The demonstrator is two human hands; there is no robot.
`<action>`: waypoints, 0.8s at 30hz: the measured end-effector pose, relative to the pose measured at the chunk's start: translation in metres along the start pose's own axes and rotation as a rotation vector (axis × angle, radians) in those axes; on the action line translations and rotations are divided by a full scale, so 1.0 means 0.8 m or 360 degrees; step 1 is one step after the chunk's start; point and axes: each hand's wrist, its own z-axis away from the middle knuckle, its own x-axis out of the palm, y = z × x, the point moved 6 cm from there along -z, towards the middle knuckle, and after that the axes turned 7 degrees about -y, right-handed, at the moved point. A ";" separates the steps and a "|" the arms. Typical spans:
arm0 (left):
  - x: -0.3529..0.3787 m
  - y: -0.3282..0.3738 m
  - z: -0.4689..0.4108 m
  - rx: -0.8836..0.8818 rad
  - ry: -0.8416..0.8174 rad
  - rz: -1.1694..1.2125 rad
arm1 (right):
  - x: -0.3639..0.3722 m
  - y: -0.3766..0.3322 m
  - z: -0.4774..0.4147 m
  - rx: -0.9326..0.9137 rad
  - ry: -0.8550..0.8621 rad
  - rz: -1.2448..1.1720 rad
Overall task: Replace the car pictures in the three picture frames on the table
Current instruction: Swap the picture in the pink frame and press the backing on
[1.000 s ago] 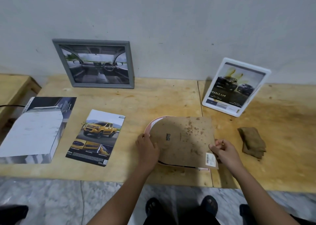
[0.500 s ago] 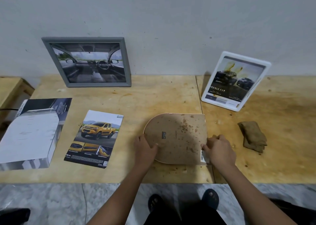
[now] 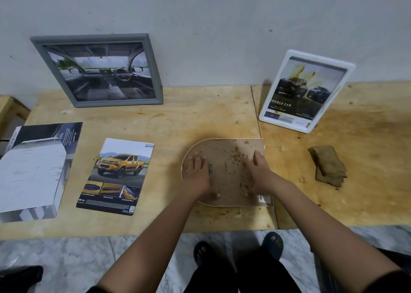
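An arch-shaped picture frame (image 3: pixel 229 161) lies face down on the wooden table (image 3: pixel 169 125), its stained brown backing board up. My left hand (image 3: pixel 199 176) presses flat on the board's left part, fingers spread. My right hand (image 3: pixel 256 172) presses flat on its right part. A grey frame (image 3: pixel 97 70) with a car-interior picture leans on the wall at the back left. A white frame (image 3: pixel 305 91) with a dark pickup picture stands at the back right. A loose picture of a yellow pickup (image 3: pixel 116 176) lies left of my hands.
A stack of brochures (image 3: pixel 33 170) sits at the table's left end. A folded brown cloth (image 3: pixel 328 168) lies to the right of the face-down frame. The table's front edge runs just below my forearms, with a marble floor and my feet beneath.
The backing board, lifted off the frame a second ago, now lies flat on it. Both hands moved from the board's edges onto its top and press down.
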 end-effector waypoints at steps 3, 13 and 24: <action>-0.001 0.009 -0.001 -0.0083 -0.0040 -0.0046 | 0.001 0.002 -0.003 0.0028 0.0002 0.0002; -0.007 0.013 -0.004 -0.0119 -0.0003 -0.0028 | -0.023 -0.003 0.001 -0.0052 0.0338 0.0273; 0.006 -0.025 0.001 -0.0011 0.0129 0.0413 | 0.004 0.003 -0.014 -0.0164 0.0049 -0.0079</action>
